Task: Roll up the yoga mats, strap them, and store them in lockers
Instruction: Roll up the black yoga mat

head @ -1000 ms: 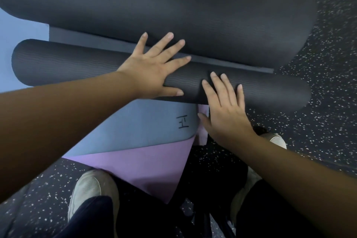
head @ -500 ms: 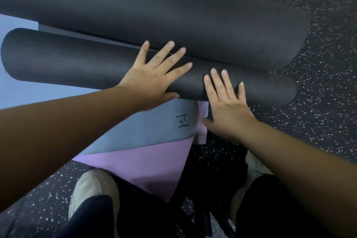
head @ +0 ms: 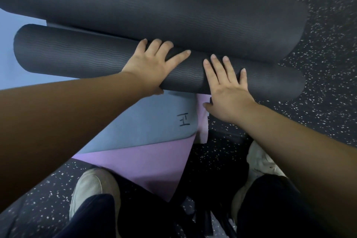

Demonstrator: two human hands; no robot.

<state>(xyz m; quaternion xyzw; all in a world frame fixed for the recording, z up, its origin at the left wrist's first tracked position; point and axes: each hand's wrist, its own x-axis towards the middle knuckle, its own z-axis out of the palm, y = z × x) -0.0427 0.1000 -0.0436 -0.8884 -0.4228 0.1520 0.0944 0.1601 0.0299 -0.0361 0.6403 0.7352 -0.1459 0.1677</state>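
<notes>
1. The rolling is under way and, by my reading, not finished. The near black roll lies across the floor in front of the person, and a broad curve of black mat rises just behind it, touching it along its far side. I cannot tell whether that curve is the unrolled rest of the same mat or a second one.

2. The left hand rests on top of the near roll, its fingers bent over the far side into the crease between the two black shapes and its thumb tucked under the near edge. It looks like a loose grip around the roll.

3. The right hand lies flat on the roll just beside the left, fingers straight and spread, pressing and holding nothing.

4. Left to do, as far as I can judge: finish the roll, strap it, and carry it to a locker. No strap or locker is in view.

5. A blue mat with a dark handwritten mark and a purple mat lie flat under the roll, still unrolled.

6. The black mat has a fine wavy ribbing and a matt, foamy look. The roll is an even cylinder with rounded ends. The blue and purple mats look smooth, thin and soft-cornered.

7. The floor is dark, speckled with white flecks, likely rubber.
</notes>
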